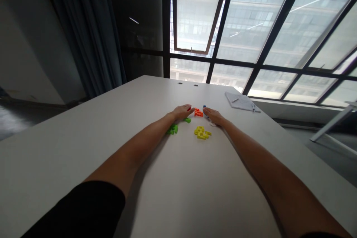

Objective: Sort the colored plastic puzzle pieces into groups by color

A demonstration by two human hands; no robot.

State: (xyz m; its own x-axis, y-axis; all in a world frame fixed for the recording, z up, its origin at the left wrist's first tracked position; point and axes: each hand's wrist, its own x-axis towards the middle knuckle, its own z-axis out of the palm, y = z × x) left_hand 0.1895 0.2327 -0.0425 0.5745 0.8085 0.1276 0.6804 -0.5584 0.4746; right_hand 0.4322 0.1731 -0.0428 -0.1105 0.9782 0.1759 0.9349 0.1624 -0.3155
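Note:
My left hand reaches out low over the table with fingers stretched and thumb apart. A red piece shows at its fingertips, partly covered. Between my two hands lie orange-red plastic pieces. My right hand rests flat with fingers extended, beside and partly over blue pieces. A whitish piece peeks out under its palm side. Green pieces lie by my left wrist, with one more green piece nearer the hand. Several yellow pieces form a cluster closer to me.
The white table stretches toward large windows. On its right side lies a paper pad with a pen on it and another pen-like object at its edge. A dark curtain hangs at left.

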